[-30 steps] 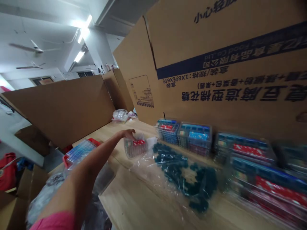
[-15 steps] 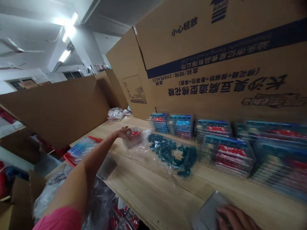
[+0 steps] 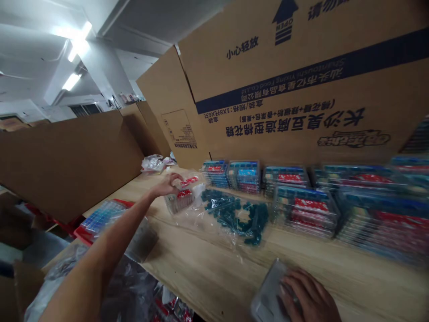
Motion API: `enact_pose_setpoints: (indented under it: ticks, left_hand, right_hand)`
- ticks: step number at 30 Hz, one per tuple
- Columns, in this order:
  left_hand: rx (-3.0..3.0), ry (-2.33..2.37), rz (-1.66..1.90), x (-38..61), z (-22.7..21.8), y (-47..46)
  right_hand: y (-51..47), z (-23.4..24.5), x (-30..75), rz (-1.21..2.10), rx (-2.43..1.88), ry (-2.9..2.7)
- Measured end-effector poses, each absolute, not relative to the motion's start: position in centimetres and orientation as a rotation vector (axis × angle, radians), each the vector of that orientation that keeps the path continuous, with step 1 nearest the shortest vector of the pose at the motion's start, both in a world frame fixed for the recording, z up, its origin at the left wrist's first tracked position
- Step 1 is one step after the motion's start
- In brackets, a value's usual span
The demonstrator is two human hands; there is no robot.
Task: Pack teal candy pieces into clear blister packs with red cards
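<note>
My left hand [image 3: 168, 184] reaches out over the table, its fingers closed on the edge of a clear plastic tray [image 3: 189, 180] with a red packet in it. This tray is raised and tilted above a stack of similar clear trays [image 3: 181, 204] with red packets. At the lower right, my right hand [image 3: 311, 295] has its fingers bent over the right side of a grey, shiny, tray-like thing [image 3: 270, 293] on the table; its exact kind is unclear. Between the hands lies a clear plastic bag [image 3: 214, 219] with dark teal pieces [image 3: 231, 212] on it.
Stacks of filled clear trays [image 3: 306, 210] line the back of the table [image 3: 208, 264], in front of a large cardboard box [image 3: 284, 89]. A red tray [image 3: 83, 232] with blue sheets stands at the left. Crumpled plastic bags [image 3: 130, 286] are below the near edge.
My left hand has lifted the top tray off the stack and tilted it. My right hand and the grey thing show more fully, shifted left in view as the camera turned right.
</note>
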State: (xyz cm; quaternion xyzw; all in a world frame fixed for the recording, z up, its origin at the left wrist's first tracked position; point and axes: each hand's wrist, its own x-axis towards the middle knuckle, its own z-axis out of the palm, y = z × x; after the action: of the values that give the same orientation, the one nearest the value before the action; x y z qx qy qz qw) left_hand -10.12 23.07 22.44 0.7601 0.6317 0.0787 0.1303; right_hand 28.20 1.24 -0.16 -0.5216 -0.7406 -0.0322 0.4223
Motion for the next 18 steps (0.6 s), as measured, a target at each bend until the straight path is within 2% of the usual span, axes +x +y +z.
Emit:
enact_pose_setpoints:
  ticks: [6,9,11,13,15,18]
  left_hand:
    - [2.701,1.121,0.160,5.4,15.6,13.1]
    - [2.741,0.876,0.150,10.2,13.0,10.6]
    - [2.727,0.828,0.201,9.7,13.3,11.6]
    - [2.711,1.100,0.288,6.5,14.8,15.1]
    - [2.673,1.640,0.288,1.6,16.3,20.0]
    - [2.358,2.315,-0.036,-6.5,17.6,26.1]
  right_hand:
    - [2.9,5.1,26.5,0.920,-1.274,-1.035]
    - [4.0,5.7,28.3,1.084,-1.184,-0.688]
    - [4.0,5.0,31.0,1.061,-1.169,-0.548]
    - [3.5,3.7,34.5,0.990,-1.184,-0.445]
    - [3.1,1.9,37.9,0.879,-1.228,-0.365]
    - [3.2,-0.6,41.8,0.724,-1.329,-0.315]
